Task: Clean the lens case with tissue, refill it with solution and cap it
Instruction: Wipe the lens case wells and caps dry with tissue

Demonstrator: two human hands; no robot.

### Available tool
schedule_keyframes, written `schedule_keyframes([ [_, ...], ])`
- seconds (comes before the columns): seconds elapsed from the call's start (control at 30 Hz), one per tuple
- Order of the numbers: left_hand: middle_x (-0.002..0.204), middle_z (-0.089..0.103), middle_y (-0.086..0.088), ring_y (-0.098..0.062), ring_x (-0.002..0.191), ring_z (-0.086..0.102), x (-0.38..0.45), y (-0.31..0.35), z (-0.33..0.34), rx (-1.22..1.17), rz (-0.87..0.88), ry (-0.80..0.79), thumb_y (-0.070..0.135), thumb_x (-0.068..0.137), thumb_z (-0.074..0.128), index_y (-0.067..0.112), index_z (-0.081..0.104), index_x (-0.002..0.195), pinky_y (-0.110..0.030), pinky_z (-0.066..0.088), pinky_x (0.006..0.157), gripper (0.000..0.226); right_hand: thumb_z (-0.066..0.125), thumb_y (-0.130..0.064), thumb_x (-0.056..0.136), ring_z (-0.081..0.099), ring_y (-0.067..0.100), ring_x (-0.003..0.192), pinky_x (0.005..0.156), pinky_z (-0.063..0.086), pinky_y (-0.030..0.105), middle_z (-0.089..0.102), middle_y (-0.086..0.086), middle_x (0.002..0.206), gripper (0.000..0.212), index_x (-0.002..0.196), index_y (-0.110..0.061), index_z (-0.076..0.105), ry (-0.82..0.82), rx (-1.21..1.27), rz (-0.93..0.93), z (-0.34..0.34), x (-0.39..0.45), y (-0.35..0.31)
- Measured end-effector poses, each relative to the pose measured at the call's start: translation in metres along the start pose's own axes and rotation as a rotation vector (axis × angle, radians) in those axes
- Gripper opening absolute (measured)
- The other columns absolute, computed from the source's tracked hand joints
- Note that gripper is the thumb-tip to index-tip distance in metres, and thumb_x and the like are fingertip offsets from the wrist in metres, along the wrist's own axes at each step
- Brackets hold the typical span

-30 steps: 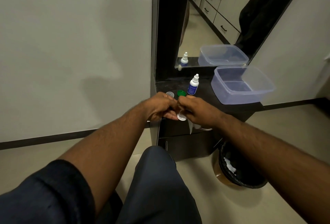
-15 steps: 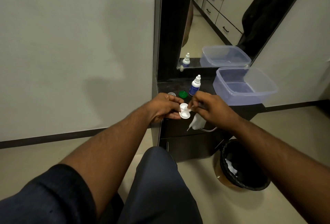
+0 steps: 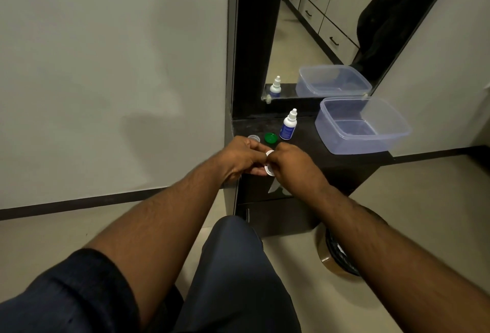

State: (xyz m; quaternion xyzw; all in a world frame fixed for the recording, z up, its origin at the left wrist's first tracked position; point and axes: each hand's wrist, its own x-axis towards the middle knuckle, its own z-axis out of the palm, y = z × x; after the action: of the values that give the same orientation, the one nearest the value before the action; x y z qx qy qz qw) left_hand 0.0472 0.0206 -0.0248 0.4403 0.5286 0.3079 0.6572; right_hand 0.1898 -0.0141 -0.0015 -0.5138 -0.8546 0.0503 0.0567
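My left hand (image 3: 240, 159) grips the white lens case (image 3: 269, 170) in front of the dark cabinet top (image 3: 313, 144). My right hand (image 3: 290, 166) presses against the case from the right and holds a white tissue, whose end (image 3: 273, 187) hangs below the palm. Most of the case is hidden between the two hands. Behind the hands, a green cap (image 3: 271, 137) and a clear white cap (image 3: 254, 137) lie on the cabinet top. The solution bottle (image 3: 289, 125), white with a blue label, stands upright just beyond the green cap.
A clear plastic box (image 3: 362, 125) stands open on the right of the cabinet top. A mirror (image 3: 318, 27) rises behind it and reflects the bottle and box. A bin with a black liner (image 3: 336, 255) stands on the floor under my right forearm. My knee (image 3: 233, 253) is below the hands.
My right hand has closed back in on the case and now covers most of it; half a second ago the case lay more exposed. The tissue is now mostly hidden under the palm.
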Motion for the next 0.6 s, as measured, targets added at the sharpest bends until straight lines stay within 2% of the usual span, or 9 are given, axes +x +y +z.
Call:
schedule_keyframes([
  [0.13, 0.094, 0.072, -0.018, -0.027, 0.083, 0.073, -0.003, 0.0, 0.001, -0.014, 0.006, 0.005, -0.004, 0.082, 0.064, 0.0, 0.069, 0.1, -0.035, 0.061, 0.073, 0.019, 0.056, -0.016, 0.091, 0.053, 0.021, 0.1, 0.082, 0.037, 0.025, 0.058, 0.01, 0.106, 0.022, 0.11, -0.01, 0.066, -0.038, 0.04, -0.016, -0.009, 0.0, 0.004],
  [0.27, 0.087, 0.072, -0.016, -0.023, 0.073, 0.073, -0.005, 0.0, 0.004, -0.041, 0.017, 0.057, -0.006, 0.082, 0.063, -0.001, 0.069, 0.099, -0.029, 0.061, 0.062, 0.018, 0.057, -0.016, 0.091, 0.054, 0.022, 0.101, 0.09, 0.044, 0.031, 0.059, 0.011, 0.109, 0.022, 0.11, -0.01, 0.064, -0.046, 0.025, 0.071, -0.006, 0.003, -0.004],
  [0.37, 0.089, 0.072, -0.016, -0.022, 0.072, 0.073, -0.005, 0.0, 0.007, -0.039, 0.016, 0.085, -0.007, 0.082, 0.063, -0.002, 0.069, 0.099, -0.03, 0.061, 0.062, 0.019, 0.058, -0.013, 0.089, 0.056, 0.023, 0.099, 0.088, 0.045, 0.032, 0.06, 0.012, 0.108, 0.021, 0.109, -0.007, 0.064, 0.036, 0.112, 0.261, 0.001, 0.001, -0.012],
  [0.47, 0.091, 0.072, -0.016, -0.021, 0.069, 0.073, -0.005, -0.001, 0.008, -0.047, 0.021, 0.106, -0.011, 0.082, 0.061, -0.002, 0.069, 0.099, -0.026, 0.059, 0.056, 0.021, 0.056, -0.009, 0.089, 0.059, 0.024, 0.095, 0.079, 0.046, 0.031, 0.064, 0.013, 0.105, 0.02, 0.106, -0.004, 0.065, 0.164, 0.248, 0.501, 0.008, -0.002, -0.019],
  [0.6, 0.094, 0.072, -0.017, -0.022, 0.073, 0.073, -0.004, -0.003, 0.008, -0.018, 0.033, 0.107, -0.009, 0.083, 0.061, 0.0, 0.07, 0.099, -0.031, 0.061, 0.062, 0.02, 0.059, -0.008, 0.087, 0.061, 0.023, 0.094, 0.073, 0.048, 0.031, 0.065, 0.011, 0.103, 0.02, 0.105, -0.004, 0.066, 0.104, 0.461, 0.719, 0.002, 0.004, -0.017],
])
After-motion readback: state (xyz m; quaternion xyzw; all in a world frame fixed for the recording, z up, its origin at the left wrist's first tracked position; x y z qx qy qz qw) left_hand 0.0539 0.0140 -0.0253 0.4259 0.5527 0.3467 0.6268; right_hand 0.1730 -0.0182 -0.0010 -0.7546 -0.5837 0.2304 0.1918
